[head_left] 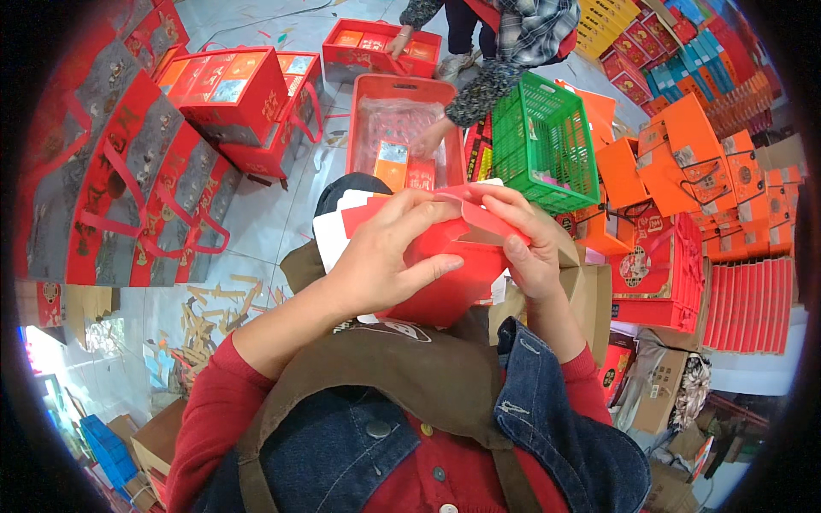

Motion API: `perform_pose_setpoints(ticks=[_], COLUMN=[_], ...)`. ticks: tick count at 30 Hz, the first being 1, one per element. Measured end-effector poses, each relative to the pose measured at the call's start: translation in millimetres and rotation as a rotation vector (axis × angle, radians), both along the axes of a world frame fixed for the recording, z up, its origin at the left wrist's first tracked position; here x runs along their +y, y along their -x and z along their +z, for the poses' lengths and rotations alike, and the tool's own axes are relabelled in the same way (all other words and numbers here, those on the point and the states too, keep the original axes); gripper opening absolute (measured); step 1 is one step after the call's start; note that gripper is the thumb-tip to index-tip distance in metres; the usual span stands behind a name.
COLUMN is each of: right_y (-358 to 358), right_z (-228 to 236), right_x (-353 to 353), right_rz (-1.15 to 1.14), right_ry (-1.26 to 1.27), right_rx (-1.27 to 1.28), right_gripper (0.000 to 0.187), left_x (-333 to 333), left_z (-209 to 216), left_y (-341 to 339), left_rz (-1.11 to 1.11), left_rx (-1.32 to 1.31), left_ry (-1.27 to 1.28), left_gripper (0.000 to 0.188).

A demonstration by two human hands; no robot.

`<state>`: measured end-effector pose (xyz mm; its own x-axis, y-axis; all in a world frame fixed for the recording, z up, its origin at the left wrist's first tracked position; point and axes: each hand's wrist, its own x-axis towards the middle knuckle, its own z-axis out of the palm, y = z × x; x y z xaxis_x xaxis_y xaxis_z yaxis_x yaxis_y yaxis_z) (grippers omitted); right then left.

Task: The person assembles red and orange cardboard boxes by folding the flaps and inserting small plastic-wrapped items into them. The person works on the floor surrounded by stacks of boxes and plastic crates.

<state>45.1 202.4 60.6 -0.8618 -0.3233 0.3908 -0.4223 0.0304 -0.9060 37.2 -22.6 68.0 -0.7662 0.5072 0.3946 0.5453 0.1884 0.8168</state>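
Note:
Over my lap I hold a red paperboard box (440, 282), its upper end partly unfolded with a flap standing up and a pale inside showing. My left hand (389, 252) lies along the box's left side, thumb on its front face and fingers over the top edge. At the upper right corner, my right hand (522, 239) pinches the flap and side between thumb and fingers. Beneath the box lie white and red flat card pieces (329, 239), partly hidden by my left hand.
A co-worker's hand (432, 137) reaches into a red plastic crate (352, 128) holding small boxes. Right of it stands a green basket (547, 141). Large red gift bags (128, 205) line the left; orange boxes (684, 171) pile up at right. Cardboard scraps (218, 312) litter the floor.

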Motion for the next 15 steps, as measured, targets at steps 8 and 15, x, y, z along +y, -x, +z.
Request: perform_pose_setpoints(ticks=[8, 15], right_y=[6, 11], right_z=[18, 16], right_x=[-1, -2], right_rz=[0.076, 0.13], right_ry=[-0.079, -0.069], right_rx=[-0.097, -0.123], right_gripper=[0.03, 0.027], left_x=[-11, -5], left_z=[-4, -43], left_y=[15, 5], left_rz=[-0.18, -0.109], left_rx=[-0.066, -0.105], left_ry=[0.086, -0.27], left_gripper=[0.043, 0.042])
